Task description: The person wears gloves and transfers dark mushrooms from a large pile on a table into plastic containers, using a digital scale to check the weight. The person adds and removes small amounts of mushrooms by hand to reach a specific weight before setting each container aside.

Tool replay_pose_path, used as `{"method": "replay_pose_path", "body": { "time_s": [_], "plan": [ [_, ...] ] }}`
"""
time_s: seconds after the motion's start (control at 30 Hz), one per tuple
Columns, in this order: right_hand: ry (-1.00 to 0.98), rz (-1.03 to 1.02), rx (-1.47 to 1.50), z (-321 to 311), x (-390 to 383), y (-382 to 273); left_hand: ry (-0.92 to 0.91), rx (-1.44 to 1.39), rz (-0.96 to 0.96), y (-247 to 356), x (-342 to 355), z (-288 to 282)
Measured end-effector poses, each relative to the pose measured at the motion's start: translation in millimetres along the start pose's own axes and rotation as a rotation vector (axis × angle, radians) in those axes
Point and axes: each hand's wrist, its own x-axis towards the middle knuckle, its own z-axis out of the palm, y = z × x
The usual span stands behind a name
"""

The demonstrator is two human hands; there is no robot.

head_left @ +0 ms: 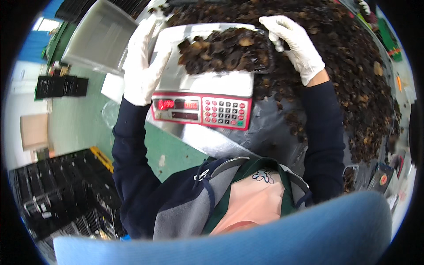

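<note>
A clear plastic tray of dark brown wood ear mushrooms (229, 51) rests on the white pan of a digital scale (207, 85) with a red rim, a keypad and a lit red display. At the scale's left side is my left hand (143, 66) in a white glove, fingers stretched out and thumb apart. Beside the right end of the tray, over a heap of loose mushrooms (335, 53), hovers my right hand (293, 44), also gloved. Its fingers are bent but apart, and nothing shows between them.
Left of the scale stands a stack of clear plastic trays (99, 37). Black crates (62, 190) are piled on the green floor at lower left. Dark sheeting (278, 132) covers the table under the mushrooms. A blue curved edge (229, 234) fills the bottom of the view.
</note>
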Motion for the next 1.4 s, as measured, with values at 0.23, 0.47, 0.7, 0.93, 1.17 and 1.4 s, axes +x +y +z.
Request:
{"method": "replay_pose_path", "body": {
  "time_s": [0.23, 0.47, 0.7, 0.93, 1.17, 1.4],
  "plan": [
    [0.066, -0.229, -0.766, 32.1, 29.2, 23.1, -0.046, -0.379, 0.002, -7.9, -8.4, -14.3],
    [-0.026, -0.09, -0.148, 7.5, -9.0, -22.1, 0.013, -0.049, -0.047, -39.9, -34.0, -40.5],
    [0.089, 0.042, 0.683, -51.9, -55.3, 10.5, -0.125, -0.367, -0.393, -39.2, -24.3, -37.7],
    [0.262, 0.316, 0.014, -19.2, -50.9, -5.9, -0.3, -0.493, -0.544, -66.3, -16.1, -41.6],
    [0.236, 0.282, -0.679, -22.3, -97.5, -0.7, -0.319, -0.363, -0.597, -59.6, -15.8, -48.3],
    [0.241, 0.169, -0.512, 2.7, -87.1, -6.4, -0.542, -0.487, -0.794, -61.2, -6.3, -16.0]
  ]
}}
